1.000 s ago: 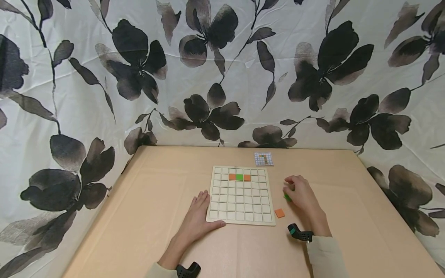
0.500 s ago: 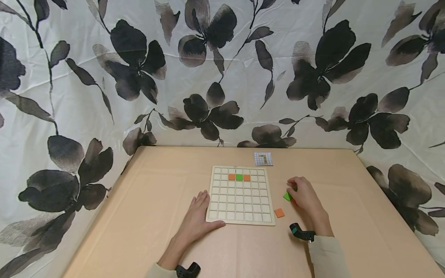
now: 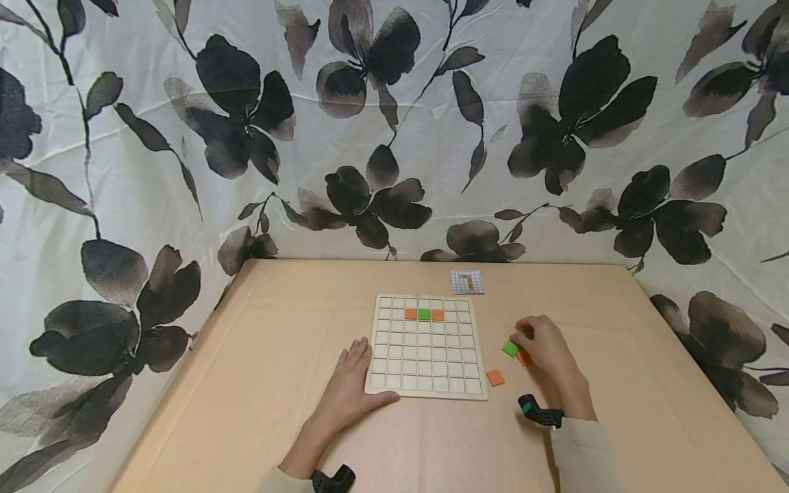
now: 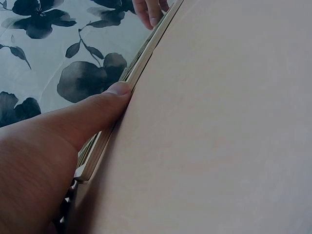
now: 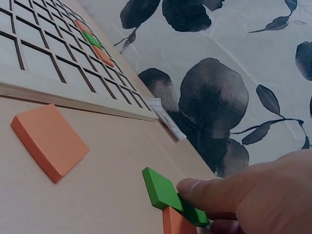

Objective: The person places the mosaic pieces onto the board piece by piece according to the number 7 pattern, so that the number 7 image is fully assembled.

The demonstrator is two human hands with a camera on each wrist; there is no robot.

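A pale wooden grid board [image 3: 395, 369] lies mid-table, with two orange square tiles and a green one between them in an upper row. My left hand [image 3: 346, 387] rests on its left side, fingers straight, the thumb [image 4: 105, 105] against the near edge. To the right of the board, my right hand [image 3: 548, 347] pinches a green tile [image 5: 196, 214] between thumb and fingers, partly hidden. Just beside that hand lie another green tile [image 3: 510, 348] and an orange tile [image 3: 523, 357], partly covered. A separate orange tile [image 3: 496, 378] lies by the board's lower right corner.
Behind the board lies a small printed grid card [image 3: 467, 281]. The light wooden table [image 3: 296, 308] ends at a hanging cloth [image 3: 481, 157] with dark flowers.
My right hand has drawn slightly to the right and toward me, uncovering a green tile and part of an orange one. The left hand and board stay in place.
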